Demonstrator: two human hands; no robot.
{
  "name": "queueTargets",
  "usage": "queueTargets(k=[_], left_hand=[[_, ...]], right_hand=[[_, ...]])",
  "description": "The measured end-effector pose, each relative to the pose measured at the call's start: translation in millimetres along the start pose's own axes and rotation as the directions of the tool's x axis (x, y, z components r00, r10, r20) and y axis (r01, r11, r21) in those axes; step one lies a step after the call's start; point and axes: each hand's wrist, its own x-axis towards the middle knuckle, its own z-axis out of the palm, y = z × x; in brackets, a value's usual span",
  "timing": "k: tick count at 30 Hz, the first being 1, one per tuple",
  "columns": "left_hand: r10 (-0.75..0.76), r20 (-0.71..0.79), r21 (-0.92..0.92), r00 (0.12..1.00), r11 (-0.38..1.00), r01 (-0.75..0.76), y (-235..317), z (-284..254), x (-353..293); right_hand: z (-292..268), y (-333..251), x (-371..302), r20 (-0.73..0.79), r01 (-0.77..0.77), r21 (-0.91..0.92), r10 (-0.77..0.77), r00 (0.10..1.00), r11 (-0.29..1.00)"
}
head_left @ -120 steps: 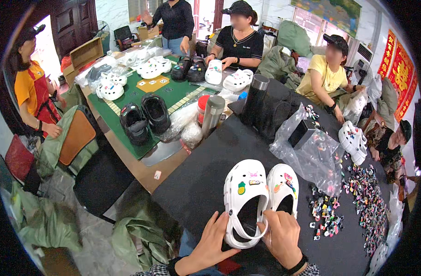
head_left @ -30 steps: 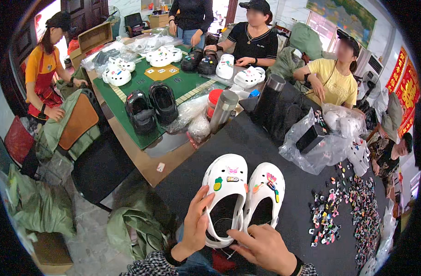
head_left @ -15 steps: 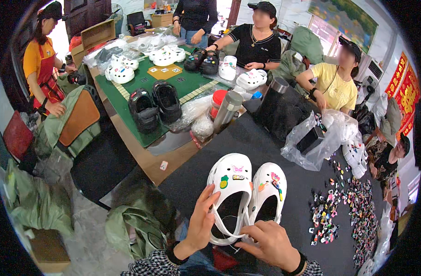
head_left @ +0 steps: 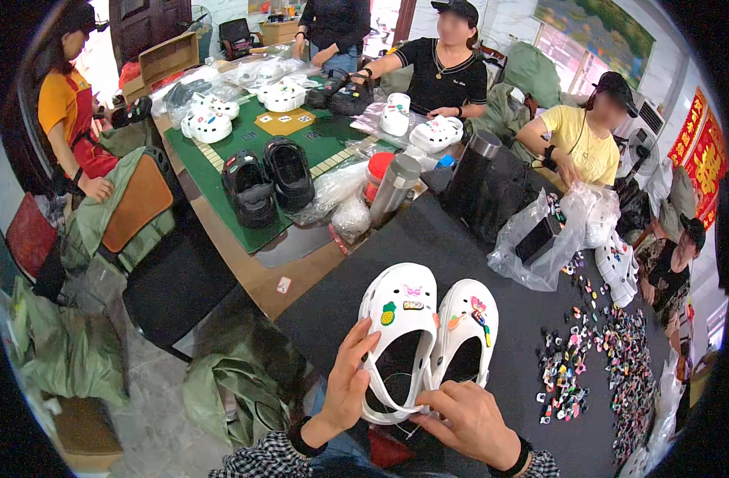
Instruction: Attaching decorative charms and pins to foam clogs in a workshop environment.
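Observation:
Two white clogs stand side by side on the dark tabletop, toes pointing away from me. The left clog (head_left: 404,285) carries a pineapple charm, a pink charm and a small dark-and-gold charm. On the right clog (head_left: 470,301) are a carrot charm, a pink one and a multicoloured one. My left hand (head_left: 347,386) grips the left clog's outer side, fingers along its wall. My right hand (head_left: 470,424) pinches the left clog's heel strap, where the two heels meet. A thin pale cord (head_left: 396,381) loops by that heel; whether my right fingers also hold it is hidden.
Many small colourful charms (head_left: 572,366) are spread at the right, below a clear plastic bag (head_left: 532,259). Black clogs (head_left: 269,187), a steel flask (head_left: 396,190) and white clogs (head_left: 207,123) stand beyond on the green-topped table. Co-workers surround the tables; a chair (head_left: 177,279) is at left.
My hands and the two white clogs hold nearly the same place. Across the table, a co-worker's outstretched arm has shifted black clogs farther back. The yellow-shirted person's head has tipped down.

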Motion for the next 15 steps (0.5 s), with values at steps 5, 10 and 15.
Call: queueTargets(k=[5, 10, 15], left_hand=[[-0.010, -0.001, 0.012, 1.000, 1.000, 0.010, 1.6, -0.4, -0.2], [-0.002, -0.016, 0.001, 1.000, 1.000, 0.002, 2.5, 1.0, 0.8], [-0.008, -0.033, -0.031, 0.999, 0.999, 0.007, 1.4, 2.5, -0.2]], right_hand=[[0.3, 1.6, -0.5, -0.004, 0.015, 0.010, -0.015, 1.000, 1.000], [0.3, 4.6, -1.0, 0.004, 0.015, 0.034, -0.015, 1.000, 0.999], [1.7, 7.7, 1.4, -0.009, 0.036, 0.071, -0.036, 0.999, 0.997]])
